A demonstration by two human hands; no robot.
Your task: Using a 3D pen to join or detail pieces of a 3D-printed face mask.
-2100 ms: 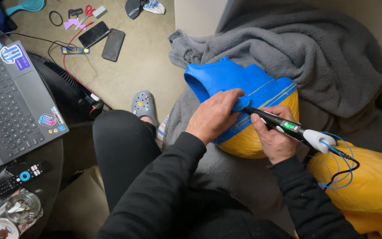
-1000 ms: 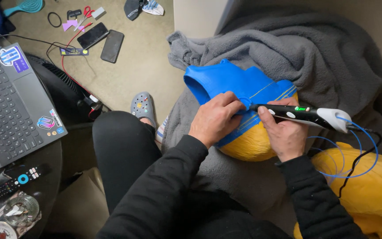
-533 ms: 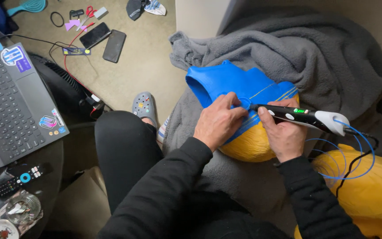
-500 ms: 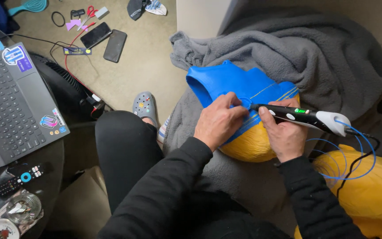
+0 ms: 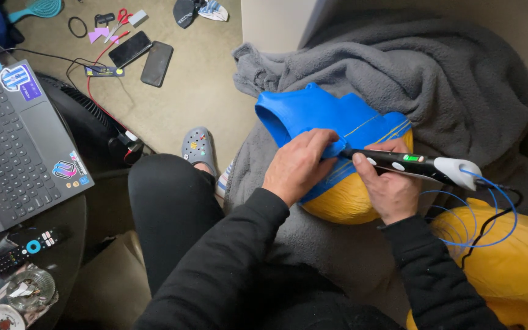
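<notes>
Right now the left hand [image 5: 297, 165] lies flat and pressed on the blue-and-yellow shell [image 5: 337, 159], fingers together on its blue upper part, steadying it. Beside it the right hand [image 5: 389, 186] is closed around a black 3D pen [image 5: 407, 165], held almost level, its tip pointing left toward the left hand's fingertips; whether the tip actually touches the surface I cannot tell, since the fingers cover that spot.

The shell — a rounded piece, blue on top with a collar-like opening, yellow beneath — rests on a grey blanket [image 5: 435, 79] in front of the person's lap. Thin yellow lines run across the blue area near the pen, and a blue band borders the yellow dome. Judging by this, much of the blue covering is laid down already, while the lower yellow bulge is still bare, so the work looks perhaps half done.

From the pen's white rear end a blue filament [image 5: 478, 214] loops over another yellow piece [image 5: 508, 263] lying at the right. Farther out, a laptop [image 5: 19, 146] and a remote control [image 5: 25, 247] sit on a dark tabletop [image 5: 68, 220], and two phones [image 5: 142, 55] and scissors [image 5: 117, 18] lie on the floor [image 5: 203, 79].
</notes>
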